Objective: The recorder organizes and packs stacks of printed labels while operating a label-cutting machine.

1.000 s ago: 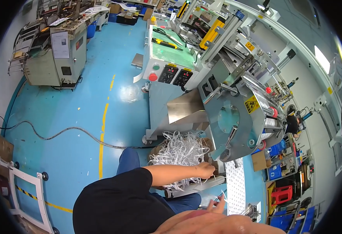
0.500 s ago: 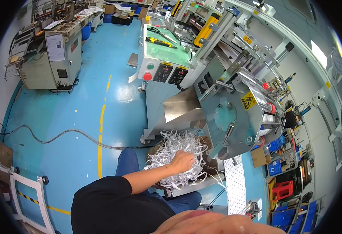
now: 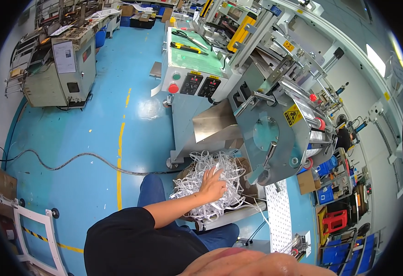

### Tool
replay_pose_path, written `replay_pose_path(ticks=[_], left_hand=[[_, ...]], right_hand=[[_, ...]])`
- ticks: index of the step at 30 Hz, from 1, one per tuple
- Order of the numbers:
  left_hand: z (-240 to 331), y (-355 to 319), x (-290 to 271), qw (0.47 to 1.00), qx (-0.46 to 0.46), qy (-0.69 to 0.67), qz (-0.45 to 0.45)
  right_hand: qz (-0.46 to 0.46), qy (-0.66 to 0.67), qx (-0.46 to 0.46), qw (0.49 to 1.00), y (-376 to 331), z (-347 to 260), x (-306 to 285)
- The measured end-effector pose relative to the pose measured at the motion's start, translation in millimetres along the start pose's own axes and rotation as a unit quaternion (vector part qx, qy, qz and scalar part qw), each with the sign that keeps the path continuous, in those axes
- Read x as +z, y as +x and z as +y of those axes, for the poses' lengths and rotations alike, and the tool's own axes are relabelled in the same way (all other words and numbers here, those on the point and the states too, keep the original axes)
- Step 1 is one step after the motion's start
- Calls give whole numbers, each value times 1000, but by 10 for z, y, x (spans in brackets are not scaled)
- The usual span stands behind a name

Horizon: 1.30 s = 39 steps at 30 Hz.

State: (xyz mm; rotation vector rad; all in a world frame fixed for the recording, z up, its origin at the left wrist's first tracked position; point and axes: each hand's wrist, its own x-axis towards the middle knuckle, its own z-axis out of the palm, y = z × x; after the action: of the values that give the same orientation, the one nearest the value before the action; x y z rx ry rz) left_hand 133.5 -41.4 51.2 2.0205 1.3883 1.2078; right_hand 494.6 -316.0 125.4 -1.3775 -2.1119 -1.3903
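My left hand (image 3: pixel 212 187) rests on a tangled heap of thin white strips (image 3: pixel 206 207), some of its fingers apart and stretched toward the far side. Nothing shows gripped in it. The heap fills what looks like a brown cardboard box (image 3: pixel 246 181), and strips hang over its near side. A pale roll (image 3: pixel 233 218) lies along the near edge of the heap. My right hand is out of sight.
Over the box stands a grey machine (image 3: pixel 268 133) with a metal chute (image 3: pixel 215 122) and a green-topped bench (image 3: pixel 190 55) bearing scissors (image 3: pixel 190 39) and a yellow cutter knife (image 3: pixel 187 48). A white perforated sheet (image 3: pixel 279 214) hangs right. A cable (image 3: pixel 91 155) crosses the blue floor.
My left hand has gone from bunched fingers in the strips to fingers partly spread, shifting slightly left and farther away. The heap stays in about the same place.
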Motion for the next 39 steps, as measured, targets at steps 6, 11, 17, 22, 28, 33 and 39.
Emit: replay_pose_path(ticks=[6, 11, 17, 22, 28, 33, 39], left_hand=[[-40, -14, 99, 999, 9, 41, -27], [-189, 154, 86, 997, 31, 26, -68], [86, 203, -3, 987, 99, 117, -55], [2, 197, -17, 987, 135, 75, -37], [-586, 164, -258, 978, -128, -167, -4], [-937, 156, -385, 921, -221, -319, 32], [-1006, 121, -235, 903, -305, -303, 4]], right_hand=[[-201, 256, 576, 750, 258, -127, -105], [-199, 300, 516, 778, 779, 139, 217], [-176, 379, 533, 736, 923, 384, 527], [-126, 435, 580, 677, 844, 501, 747], [-210, 485, 331, 782, 940, -103, 800], [-245, 555, 200, 769, 828, -498, 896], [-313, 585, 160, 731, 815, -454, 895]])
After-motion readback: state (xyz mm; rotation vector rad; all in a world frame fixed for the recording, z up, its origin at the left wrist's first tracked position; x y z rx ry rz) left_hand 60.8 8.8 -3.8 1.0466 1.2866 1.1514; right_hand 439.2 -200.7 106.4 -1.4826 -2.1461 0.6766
